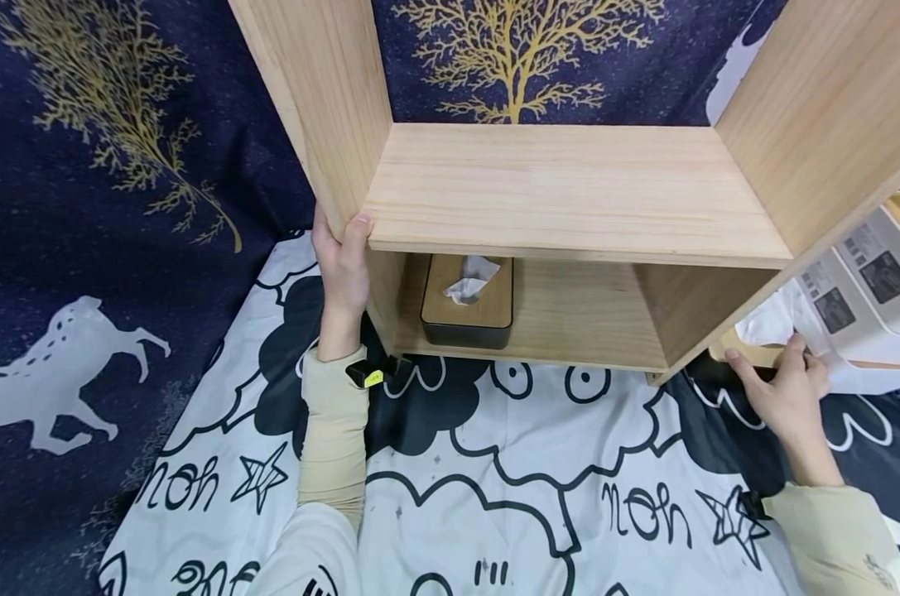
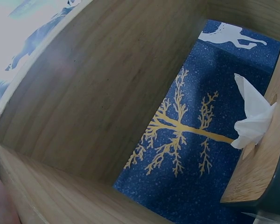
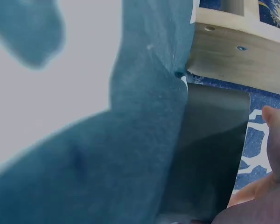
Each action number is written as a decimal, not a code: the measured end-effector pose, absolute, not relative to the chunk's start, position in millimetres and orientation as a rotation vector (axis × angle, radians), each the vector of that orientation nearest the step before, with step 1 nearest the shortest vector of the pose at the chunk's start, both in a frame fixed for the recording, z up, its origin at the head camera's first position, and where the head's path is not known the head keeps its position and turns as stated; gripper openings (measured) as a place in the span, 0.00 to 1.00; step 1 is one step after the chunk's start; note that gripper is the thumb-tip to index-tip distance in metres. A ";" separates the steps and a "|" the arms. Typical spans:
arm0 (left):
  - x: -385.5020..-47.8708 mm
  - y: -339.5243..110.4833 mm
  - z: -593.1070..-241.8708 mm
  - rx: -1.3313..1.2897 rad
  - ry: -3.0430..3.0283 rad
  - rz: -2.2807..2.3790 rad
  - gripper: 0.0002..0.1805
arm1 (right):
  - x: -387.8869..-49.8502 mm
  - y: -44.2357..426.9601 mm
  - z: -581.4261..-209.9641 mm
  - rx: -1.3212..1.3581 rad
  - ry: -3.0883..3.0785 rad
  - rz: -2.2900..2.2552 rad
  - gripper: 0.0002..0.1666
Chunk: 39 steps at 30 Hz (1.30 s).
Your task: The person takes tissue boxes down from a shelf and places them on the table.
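My left hand [image 1: 345, 269] grips the left side of a pale wooden shelf unit [image 1: 569, 186], its thumb at the front edge by the middle board. In the lower compartment, at the left, stands a dark tissue box [image 1: 468, 335] with a wooden lid and a white tissue [image 2: 254, 112] sticking up. My right hand [image 1: 785, 393] is outside the shelf's right side, at a second dark box [image 3: 210, 140] with a wooden top and white tissue. Its thumb stands apart above that box in the right wrist view; some fingertips are hidden.
White printed cartons [image 1: 859, 281] stand at the far right, behind the right hand. A black-and-white patterned sheet [image 1: 524, 472] covers the surface in front. Dark blue fabric [image 1: 218, 149] with gold trees hangs behind and to the left.
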<state>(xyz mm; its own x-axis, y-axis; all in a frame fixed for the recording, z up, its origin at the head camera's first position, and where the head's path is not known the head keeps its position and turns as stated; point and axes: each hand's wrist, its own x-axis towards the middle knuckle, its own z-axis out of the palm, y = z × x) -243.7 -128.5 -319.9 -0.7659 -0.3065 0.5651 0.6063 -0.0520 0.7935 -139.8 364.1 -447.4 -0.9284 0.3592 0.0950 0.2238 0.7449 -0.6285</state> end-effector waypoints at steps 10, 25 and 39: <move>-242.8 -128.4 -318.6 -0.329 -1.601 -1.885 0.33 | -126.3 364.0 -437.3 -0.557 -2.923 0.884 0.56; -243.1 -129.5 -320.1 -0.329 -1.620 -1.882 0.34 | -113.7 357.3 -419.1 -0.518 -3.281 0.638 0.61; -242.9 -129.2 -319.1 -0.329 -1.616 -1.880 0.34 | -114.9 328.0 -412.5 -0.268 -3.484 0.589 0.55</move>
